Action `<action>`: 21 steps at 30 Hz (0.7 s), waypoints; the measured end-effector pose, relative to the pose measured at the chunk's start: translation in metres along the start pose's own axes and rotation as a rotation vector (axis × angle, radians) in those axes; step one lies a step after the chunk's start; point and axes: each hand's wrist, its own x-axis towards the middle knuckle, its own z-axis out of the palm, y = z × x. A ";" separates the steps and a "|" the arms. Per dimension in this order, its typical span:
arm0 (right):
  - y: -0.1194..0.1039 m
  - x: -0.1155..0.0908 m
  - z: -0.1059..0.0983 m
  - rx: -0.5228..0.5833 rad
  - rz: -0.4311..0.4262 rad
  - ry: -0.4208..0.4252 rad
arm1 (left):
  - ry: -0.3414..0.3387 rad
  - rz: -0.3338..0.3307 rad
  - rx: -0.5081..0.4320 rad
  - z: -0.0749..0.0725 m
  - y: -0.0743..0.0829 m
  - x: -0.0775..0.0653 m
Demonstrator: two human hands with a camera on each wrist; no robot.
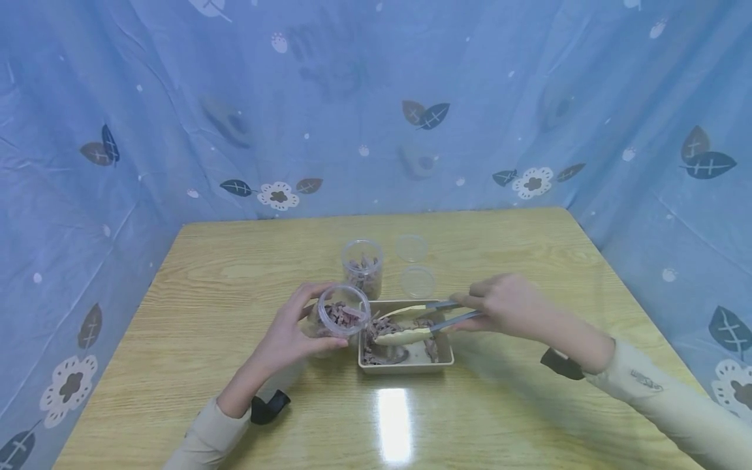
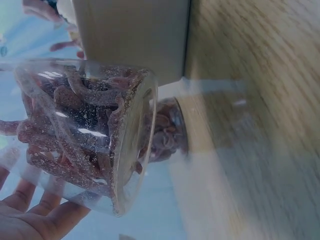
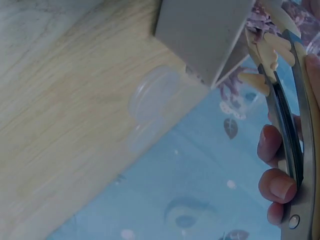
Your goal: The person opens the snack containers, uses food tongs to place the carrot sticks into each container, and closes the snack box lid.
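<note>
My left hand [image 1: 288, 333] grips a clear plastic jar [image 1: 343, 310], raised and tilted beside the left end of a beige rectangular tray [image 1: 407, 369]. Brownish-purple strips [image 2: 65, 125] dusted with white grains fill much of this jar in the left wrist view. With my right hand [image 1: 508, 307] I hold metal tongs [image 3: 298, 125] that have cream scalloped tips. Those tips [image 1: 405, 337] are spread apart over the tray, pointing toward the jar. More strips [image 1: 431, 349] lie in the tray, heaped mostly at its left side.
Behind the tray stands a second clear jar [image 1: 364, 277], uncapped, with similar strips inside. Two round clear lids [image 1: 411, 248] lie to its right on the wooden table [image 1: 247, 267]. Blue patterned cloth [image 1: 364, 117] hangs around the back and sides.
</note>
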 end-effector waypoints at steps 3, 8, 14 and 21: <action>0.001 -0.004 -0.007 0.017 0.006 0.016 | 0.008 0.029 0.017 -0.002 -0.002 0.001; 0.003 -0.009 -0.018 0.027 0.026 0.027 | 0.016 0.045 0.069 -0.004 -0.001 0.001; 0.006 -0.013 -0.032 0.014 0.047 0.053 | 0.025 0.057 0.112 -0.002 0.001 0.002; 0.008 -0.009 -0.051 0.045 0.054 0.102 | 0.016 0.090 0.228 -0.003 0.009 0.006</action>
